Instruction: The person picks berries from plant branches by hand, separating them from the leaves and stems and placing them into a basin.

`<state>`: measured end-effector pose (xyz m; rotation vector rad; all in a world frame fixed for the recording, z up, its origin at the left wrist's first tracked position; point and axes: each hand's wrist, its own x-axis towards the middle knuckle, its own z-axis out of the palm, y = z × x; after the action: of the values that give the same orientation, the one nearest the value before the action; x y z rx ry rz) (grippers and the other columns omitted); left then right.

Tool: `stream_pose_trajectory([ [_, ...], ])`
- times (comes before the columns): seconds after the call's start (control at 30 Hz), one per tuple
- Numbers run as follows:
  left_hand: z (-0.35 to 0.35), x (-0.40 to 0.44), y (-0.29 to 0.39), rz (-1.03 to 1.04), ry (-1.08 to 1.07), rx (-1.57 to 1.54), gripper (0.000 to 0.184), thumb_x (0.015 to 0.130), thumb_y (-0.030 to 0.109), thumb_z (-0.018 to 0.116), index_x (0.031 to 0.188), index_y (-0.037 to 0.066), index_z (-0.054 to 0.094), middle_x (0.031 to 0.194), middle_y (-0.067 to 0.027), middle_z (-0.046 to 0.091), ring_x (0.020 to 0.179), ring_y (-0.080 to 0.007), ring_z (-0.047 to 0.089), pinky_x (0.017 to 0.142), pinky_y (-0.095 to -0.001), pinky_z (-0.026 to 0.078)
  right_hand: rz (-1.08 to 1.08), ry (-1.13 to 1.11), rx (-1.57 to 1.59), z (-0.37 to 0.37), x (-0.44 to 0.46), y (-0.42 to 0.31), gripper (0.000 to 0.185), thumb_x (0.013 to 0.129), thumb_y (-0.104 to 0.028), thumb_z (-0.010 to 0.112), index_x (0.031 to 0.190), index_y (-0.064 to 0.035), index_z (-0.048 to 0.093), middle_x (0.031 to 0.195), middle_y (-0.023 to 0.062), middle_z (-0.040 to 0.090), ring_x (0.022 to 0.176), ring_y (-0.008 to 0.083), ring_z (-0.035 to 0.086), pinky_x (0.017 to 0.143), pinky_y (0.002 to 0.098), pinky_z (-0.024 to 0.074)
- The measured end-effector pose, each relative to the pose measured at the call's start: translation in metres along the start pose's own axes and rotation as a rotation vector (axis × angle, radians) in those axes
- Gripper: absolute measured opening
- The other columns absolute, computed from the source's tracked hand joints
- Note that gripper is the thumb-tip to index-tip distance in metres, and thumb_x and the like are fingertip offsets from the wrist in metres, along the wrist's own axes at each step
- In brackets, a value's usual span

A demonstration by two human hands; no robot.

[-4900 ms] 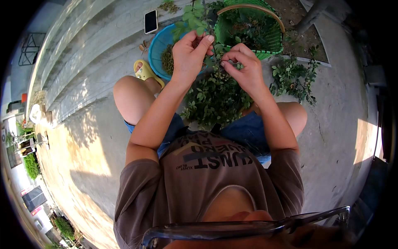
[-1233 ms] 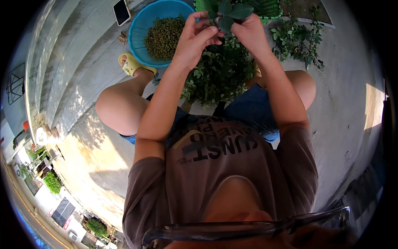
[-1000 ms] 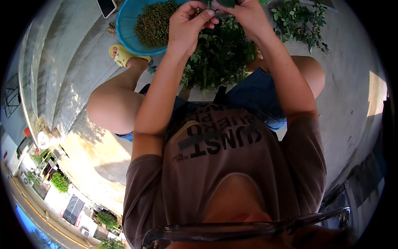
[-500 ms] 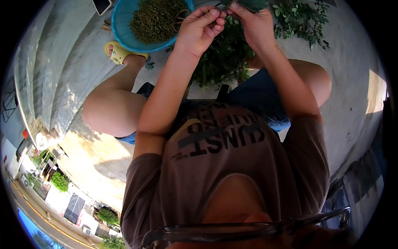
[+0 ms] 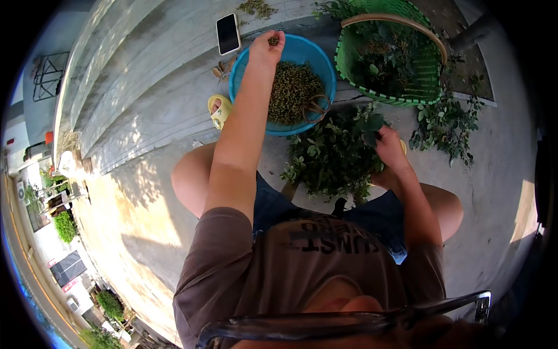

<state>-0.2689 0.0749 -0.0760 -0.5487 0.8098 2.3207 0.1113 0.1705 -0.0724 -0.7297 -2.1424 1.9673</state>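
Over the far left side of a blue basin (image 5: 239,78), my left hand (image 5: 267,47) is closed on a small bunch of greenish-brown buds (image 5: 274,41). A heap of similar buds (image 5: 293,87) lies in the basin, with a loop of brown twine or stem (image 5: 315,108) at its right. My right hand (image 5: 390,146) is lower and to the right, its fingers closed on a leafy sprig (image 5: 372,129). Beneath and beside that hand, a pile of leafy green branches (image 5: 334,156) lies on the ground between my legs.
A green woven basket (image 5: 432,87) with a brown handle holds more cut foliage. More leafy branches (image 5: 447,131) lie on the concrete to the right. A phone (image 5: 228,35) rests on the step left of the basin, near dry leaves (image 5: 223,68). Loose buds (image 5: 257,8) lie beyond it.
My hands have moved apart: the left is now over the basin with buds, the right lower over the branch pile with a sprig. The view has shifted, bringing the green basket fully back in.
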Motion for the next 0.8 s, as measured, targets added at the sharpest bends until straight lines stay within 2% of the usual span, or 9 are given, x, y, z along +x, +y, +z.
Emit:
stream_pose_trajectory([
  [0.07, 0.019, 0.029, 0.035, 0.005, -0.261, 0.018, 0.035, 0.088, 0.001, 0.051, 0.119, -0.006, 0.037, 0.114, -0.0226, 0.039, 0.093, -0.0374, 0.051, 0.088, -0.0473, 0.05, -0.052, -0.072, -0.335, 0.006, -0.004, 0.007, 0.02, 0.078, -0.003, 0.062, 0.098, -0.0029, 0.062, 0.08, 0.0105, 0.064, 0.07, 0.0149, 0.06, 0.065, 0.0284, 0.0467],
  [0.13, 0.021, 0.049, 0.047, 0.098, -0.176, 0.108, 0.049, 0.09, 0.005, 0.048, 0.132, -0.002, 0.025, 0.127, -0.0256, 0.032, 0.108, -0.0443, 0.045, 0.096, -0.0533, 0.044, -0.066, -0.119, -0.4, 0.013, -0.004, 0.018, 0.017, 0.075, -0.001, 0.058, 0.092, -0.0008, 0.06, 0.08, 0.0172, 0.061, 0.073, 0.0302, 0.061, 0.066, 0.0349, 0.0471],
  [0.2, 0.038, -0.002, 0.034, 0.096, -0.086, 0.298, 0.03, 0.092, 0.009, 0.043, 0.117, -0.008, 0.042, 0.118, -0.0232, 0.041, 0.105, -0.0392, 0.047, 0.097, -0.054, 0.042, -0.039, -0.233, -0.55, 0.013, -0.004, 0.032, 0.014, 0.072, -0.002, 0.056, 0.085, 0.0019, 0.057, 0.081, 0.0205, 0.059, 0.08, 0.0401, 0.056, 0.068, 0.0421, 0.0461],
  [0.3, 0.008, -0.001, -0.006, -0.041, -0.15, 0.267, 0.029, 0.09, 0.008, 0.046, 0.116, -0.006, 0.044, 0.112, -0.0195, 0.046, 0.101, -0.0352, 0.049, 0.091, -0.0491, 0.046, -0.076, -0.438, -0.668, 0.019, -0.006, 0.049, 0.017, 0.073, -0.006, 0.059, 0.089, 0.0008, 0.057, 0.084, 0.0159, 0.062, 0.084, 0.035, 0.059, 0.071, 0.0411, 0.048],
  [0.33, 0.005, -0.009, -0.02, -0.062, -0.157, 0.256, 0.029, 0.09, 0.008, 0.046, 0.116, -0.006, 0.044, 0.112, -0.0195, 0.046, 0.101, -0.0352, 0.049, 0.091, -0.0491, 0.046, -0.057, -0.428, -0.681, 0.018, -0.005, 0.044, 0.017, 0.073, -0.006, 0.059, 0.089, 0.0008, 0.057, 0.084, 0.0159, 0.062, 0.084, 0.035, 0.059, 0.071, 0.0411, 0.048],
  [0.47, 0.007, -0.071, -0.067, -0.078, -0.34, 0.37, 0.025, 0.086, 0.004, 0.049, 0.109, -0.003, 0.049, 0.095, -0.0117, 0.053, 0.087, -0.0233, 0.052, 0.074, -0.0357, 0.047, 0.018, -0.34, -0.276, -0.005, 0.017, -0.014, 0.019, 0.079, -0.009, 0.062, 0.097, -0.0014, 0.061, 0.081, 0.0088, 0.064, 0.068, 0.0171, 0.063, 0.063, 0.0285, 0.0492],
  [0.5, 0.008, -0.09, -0.077, -0.089, -0.358, 0.375, 0.021, 0.086, 0.005, 0.049, 0.106, -0.002, 0.051, 0.092, -0.0105, 0.054, 0.084, -0.0215, 0.052, 0.073, -0.0351, 0.047, -0.056, -0.25, -0.243, -0.017, 0.023, -0.036, 0.014, 0.082, -0.009, 0.061, 0.094, -0.0015, 0.061, 0.075, 0.0062, 0.062, 0.062, 0.0117, 0.061, 0.06, 0.0252, 0.0479],
  [0.63, 0.001, -0.128, -0.112, -0.136, -0.381, 0.404, 0.015, 0.087, 0.005, 0.05, 0.099, -0.001, 0.056, 0.082, -0.0063, 0.056, 0.075, -0.0169, 0.055, 0.067, -0.0312, 0.047, -0.138, 0.216, -0.305, -0.09, 0.068, -0.075, 0.014, 0.085, -0.01, 0.059, 0.096, -0.0019, 0.063, 0.076, 0.0031, 0.064, 0.067, 0.0084, 0.058, 0.062, 0.0236, 0.047],
  [0.8, 0.005, -0.136, -0.135, -0.179, -0.426, 0.541, 0.013, 0.088, 0.008, 0.052, 0.099, 0.003, 0.058, 0.08, -0.0018, 0.058, 0.071, -0.011, 0.056, 0.063, -0.0245, 0.045, -0.03, 0.294, -0.592, -0.147, 0.14, -0.05, 0.018, 0.082, -0.019, 0.061, 0.095, -0.0069, 0.065, 0.075, 0.0047, 0.065, 0.068, 0.0117, 0.062, 0.065, 0.0266, 0.0487],
])
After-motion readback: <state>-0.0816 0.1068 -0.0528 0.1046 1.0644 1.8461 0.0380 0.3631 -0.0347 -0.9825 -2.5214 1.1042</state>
